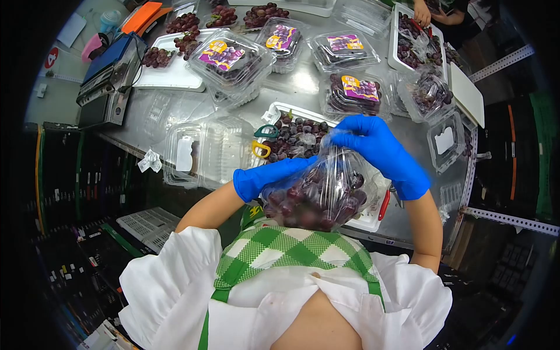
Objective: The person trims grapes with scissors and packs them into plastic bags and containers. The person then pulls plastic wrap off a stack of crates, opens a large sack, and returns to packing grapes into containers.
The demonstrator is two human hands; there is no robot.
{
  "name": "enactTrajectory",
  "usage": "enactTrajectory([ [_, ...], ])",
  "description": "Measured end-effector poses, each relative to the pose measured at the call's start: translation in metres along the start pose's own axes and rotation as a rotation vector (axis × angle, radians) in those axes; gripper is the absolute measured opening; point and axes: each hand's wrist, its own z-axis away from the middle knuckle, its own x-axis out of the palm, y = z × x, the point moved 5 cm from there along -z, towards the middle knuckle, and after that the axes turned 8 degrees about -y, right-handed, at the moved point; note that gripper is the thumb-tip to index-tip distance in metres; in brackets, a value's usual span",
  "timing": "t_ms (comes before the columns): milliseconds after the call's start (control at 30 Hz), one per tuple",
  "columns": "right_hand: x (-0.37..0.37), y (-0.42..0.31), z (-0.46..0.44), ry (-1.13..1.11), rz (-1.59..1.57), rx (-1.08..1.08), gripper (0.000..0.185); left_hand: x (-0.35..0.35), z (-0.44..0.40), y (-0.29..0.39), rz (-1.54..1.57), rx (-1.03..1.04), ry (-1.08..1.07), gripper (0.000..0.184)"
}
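Note:
A clear plastic bag of dark red grapes (315, 198) is held up close in front of my apron. My right hand (379, 154), in a blue glove, pinches the gathered top of the bag. My left hand (271, 177), gloved the same way, is against the bag's far left side, its fingertips partly hidden behind the plastic. Just beyond the bag lies a white tray (286, 106) with loose dark grapes (294, 134). Scissors with a green and a yellow handle loop (261, 150) rest at its left edge. A red-handled tool (384, 204) sits below my right hand.
An opened clear clamshell box (224, 151) lies left of the tray. Several labelled grape boxes (352, 87) stand farther back. Grape bunches (184, 23) and a scale-like device (105, 84) are at back left. Another person's hand (422, 13) reaches over a grape-filled tray (395, 44) at back right.

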Motion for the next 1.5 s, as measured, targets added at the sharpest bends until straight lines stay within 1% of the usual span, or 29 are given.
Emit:
enactTrajectory([
  [33, 0.000, -0.001, -0.003, 0.043, -0.089, 0.010, 0.020, 0.006, 0.003, 0.003, 0.047, 0.018, -0.010, 0.038],
  [67, -0.002, 0.003, -0.008, 0.087, -0.056, 0.042, 0.017, 0.014, 0.006, 0.009, -0.022, 0.056, -0.006, 0.044],
  [167, -0.015, 0.012, -0.017, 0.264, -0.030, 0.127, 0.018, 0.017, 0.011, 0.009, -0.052, -0.029, 0.037, 0.052],
  [200, -0.019, 0.027, -0.024, 0.298, -0.065, 0.062, 0.021, 0.040, 0.016, 0.025, -0.266, 0.054, -0.083, 0.058],
  [300, -0.016, 0.046, -0.027, 0.215, -0.062, 0.244, 0.023, 0.025, 0.015, 0.018, -0.167, 0.070, -0.034, 0.058],
  [333, -0.014, 0.054, -0.029, 0.125, 0.031, 0.292, 0.025, 0.015, 0.015, 0.014, -0.151, 0.081, 0.005, 0.055],
  [400, -0.014, 0.073, -0.029, -0.053, 0.212, 0.390, 0.030, 0.009, 0.012, 0.004, 0.064, 0.050, 0.045, 0.050],
  [433, -0.012, 0.076, -0.028, -0.111, 0.258, 0.323, 0.028, 0.006, 0.011, 0.000, 0.169, 0.034, 0.064, 0.048],
  [500, -0.007, 0.081, -0.023, -0.227, 0.347, 0.188, 0.023, 0.004, 0.006, -0.003, 0.131, 0.019, 0.112, 0.042],
  [533, -0.005, 0.082, -0.023, -0.248, 0.360, 0.129, 0.022, 0.003, 0.005, -0.004, 0.111, 0.011, 0.136, 0.039],
  [633, -0.009, 0.083, -0.008, -0.077, 0.074, 0.448, 0.021, -0.001, 0.005, -0.006, 0.114, -0.016, 0.167, 0.032],
  [667, -0.010, 0.089, -0.004, -0.046, -0.074, 0.407, 0.025, 0.002, 0.006, -0.001, -0.002, -0.003, 0.143, 0.031],
  [767, -0.012, 0.109, 0.010, 0.032, -0.523, 0.249, 0.039, 0.010, 0.014, 0.007, -0.041, 0.018, 0.098, 0.032],
  [800, -0.009, 0.110, 0.019, 0.041, -0.681, 0.184, 0.043, -0.002, 0.013, 0.004, -0.194, 0.104, 0.046, 0.034],
  [833, -0.006, 0.108, 0.027, 0.046, -0.837, 0.117, 0.047, -0.009, 0.013, -0.001, -0.117, 0.105, 0.063, 0.036],
  [867, 0.001, 0.101, 0.032, -0.036, -0.884, 0.038, 0.055, -0.014, 0.013, -0.005, -0.038, 0.104, 0.083, 0.037],
  [900, 0.005, 0.096, 0.036, -0.021, -0.918, -0.029, 0.053, -0.015, 0.014, -0.006, 0.041, 0.099, 0.106, 0.038],
  [933, 0.011, 0.093, 0.040, -0.004, -0.955, -0.095, 0.050, -0.006, 0.018, -0.003, 0.197, 0.106, 0.002, 0.034],
  [967, 0.016, 0.087, 0.042, 0.017, -0.992, -0.164, 0.047, -0.006, 0.018, -0.005, 0.211, 0.103, 0.023, 0.034],
  [1000, 0.018, 0.080, 0.044, 0.159, -0.927, -0.155, 0.034, -0.007, 0.019, -0.006, 0.224, 0.098, 0.043, 0.034],
  [1100, 0.019, 0.074, 0.047, 0.264, -0.568, 0.047, 0.023, -0.003, 0.019, -0.005, 0.229, 0.117, 0.044, 0.035],
  [1133, 0.020, 0.071, 0.048, 0.320, -0.668, -0.016, 0.018, -0.001, 0.021, -0.004, 0.246, 0.122, 0.049, 0.035],
  [1167, 0.021, 0.072, 0.047, 0.349, -0.691, -0.045, 0.017, 0.001, 0.022, -0.003, 0.262, 0.127, 0.053, 0.035],
  [1233, 0.019, 0.079, 0.045, 0.408, -0.734, -0.103, 0.015, -0.002, 0.024, -0.006, 0.192, 0.146, 0.116, 0.039],
  [1267, 0.020, 0.079, 0.043, 0.405, -0.730, -0.122, 0.015, -0.005, 0.025, -0.007, 0.158, 0.155, 0.147, 0.041],
  [1367, 0.038, 0.074, 0.034, 0.342, -1.103, -0.031, 0.019, -0.019, 0.024, -0.015, 0.292, 0.145, 0.094, 0.041],
  [1400, 0.042, 0.074, 0.032, 0.300, -1.129, 0.044, 0.024, -0.018, 0.023, -0.015, 0.332, 0.174, 0.101, 0.040],
  [1500, 0.058, 0.081, 0.023, 0.075, -1.263, 0.062, 0.028, -0.005, 0.031, -0.006, 0.155, 0.193, 0.120, 0.040],
])
